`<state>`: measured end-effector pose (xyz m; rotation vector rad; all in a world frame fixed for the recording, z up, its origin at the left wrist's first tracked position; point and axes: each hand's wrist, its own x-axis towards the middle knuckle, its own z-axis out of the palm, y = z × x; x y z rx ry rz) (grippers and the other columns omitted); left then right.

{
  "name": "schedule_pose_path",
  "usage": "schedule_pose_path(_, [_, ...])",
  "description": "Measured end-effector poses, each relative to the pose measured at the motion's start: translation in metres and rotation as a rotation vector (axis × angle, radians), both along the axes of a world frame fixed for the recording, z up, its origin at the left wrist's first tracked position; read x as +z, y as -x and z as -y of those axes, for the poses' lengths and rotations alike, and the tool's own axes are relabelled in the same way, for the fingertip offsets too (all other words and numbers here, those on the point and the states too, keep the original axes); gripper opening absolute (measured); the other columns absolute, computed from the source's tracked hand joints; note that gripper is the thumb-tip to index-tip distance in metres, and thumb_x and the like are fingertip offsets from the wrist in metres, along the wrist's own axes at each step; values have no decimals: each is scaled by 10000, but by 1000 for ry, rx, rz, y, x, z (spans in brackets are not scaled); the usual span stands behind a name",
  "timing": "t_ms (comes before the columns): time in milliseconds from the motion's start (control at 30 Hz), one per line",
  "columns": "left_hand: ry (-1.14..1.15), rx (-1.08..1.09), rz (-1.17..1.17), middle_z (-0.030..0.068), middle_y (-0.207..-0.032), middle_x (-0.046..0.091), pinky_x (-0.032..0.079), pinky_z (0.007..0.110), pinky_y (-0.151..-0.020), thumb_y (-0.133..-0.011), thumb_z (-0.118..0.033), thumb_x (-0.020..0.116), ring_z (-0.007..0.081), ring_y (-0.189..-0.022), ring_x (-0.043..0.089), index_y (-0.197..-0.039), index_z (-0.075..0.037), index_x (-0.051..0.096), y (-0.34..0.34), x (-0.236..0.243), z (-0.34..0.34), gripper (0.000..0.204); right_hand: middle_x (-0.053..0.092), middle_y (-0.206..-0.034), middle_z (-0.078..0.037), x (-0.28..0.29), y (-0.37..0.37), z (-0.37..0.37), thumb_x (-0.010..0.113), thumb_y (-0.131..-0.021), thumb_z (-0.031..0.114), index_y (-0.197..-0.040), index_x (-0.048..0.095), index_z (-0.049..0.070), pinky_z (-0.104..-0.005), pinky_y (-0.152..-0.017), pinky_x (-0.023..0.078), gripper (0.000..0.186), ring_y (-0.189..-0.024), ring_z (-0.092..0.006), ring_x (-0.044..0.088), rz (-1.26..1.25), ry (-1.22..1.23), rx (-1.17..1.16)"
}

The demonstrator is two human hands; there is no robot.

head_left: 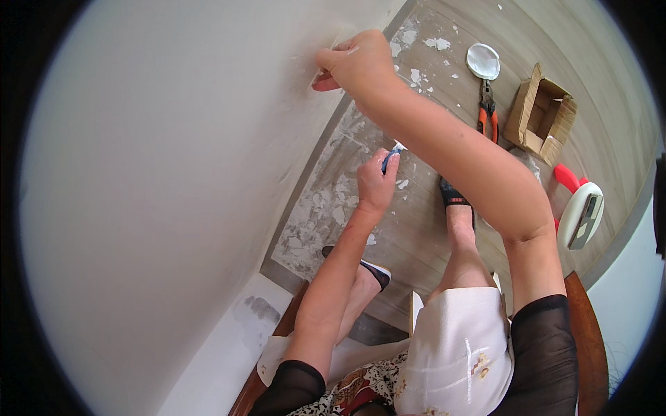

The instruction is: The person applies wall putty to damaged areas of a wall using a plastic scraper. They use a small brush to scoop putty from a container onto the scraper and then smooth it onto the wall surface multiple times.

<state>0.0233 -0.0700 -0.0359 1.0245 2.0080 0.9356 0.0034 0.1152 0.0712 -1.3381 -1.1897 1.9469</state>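
Note:
My right hand point(350, 66) is up against the white wall point(152, 173), fingers bent round something pale and thin that I cannot make out. Lower down, my left hand point(378, 180) grips a small blue-handled tool point(389, 158) with white material at its tip, held out over the floor. White flakes and smears point(305, 222) cover the floor along the wall's foot. Beyond my right forearm lie a round white lid point(483, 61) with white paste in it and orange-handled pliers point(492, 121), partly hidden by that arm.
An open cardboard box point(520, 118) stands at the right. A red-and-white object point(576, 204) has a phone point(586, 220) on it. Crumpled plastic point(527, 158) lies behind my arm. My feet in dark shoes point(454, 194) rest on the floor, and brown wooden edges point(586, 333) flank my lap.

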Motion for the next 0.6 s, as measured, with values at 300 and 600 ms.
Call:
schedule_pose_path(300, [-2, -2, -10, 199, -596, 489, 362, 399, -492, -861, -201, 557, 365, -520, 454, -702, -6, 496, -3, -1, -1, 259, 628, -702, -150, 62, -15, -10, 608, -716, 35, -731, 594, -110, -307, -508, 524, 146, -639, -249, 667, 1, 73, 77])
schedule_pose_path(600, [42, -26, -51, 192, -585, 488, 361, 399, -485, -862, -201, 555, 349, -513, 477, -702, -11, 499, -3, 2, -2, 254, 650, -789, -193, 124, -39, -24, 543, -815, 73, -814, 569, -100, -298, -474, 461, 174, -752, -246, 665, -92, 256, 63])
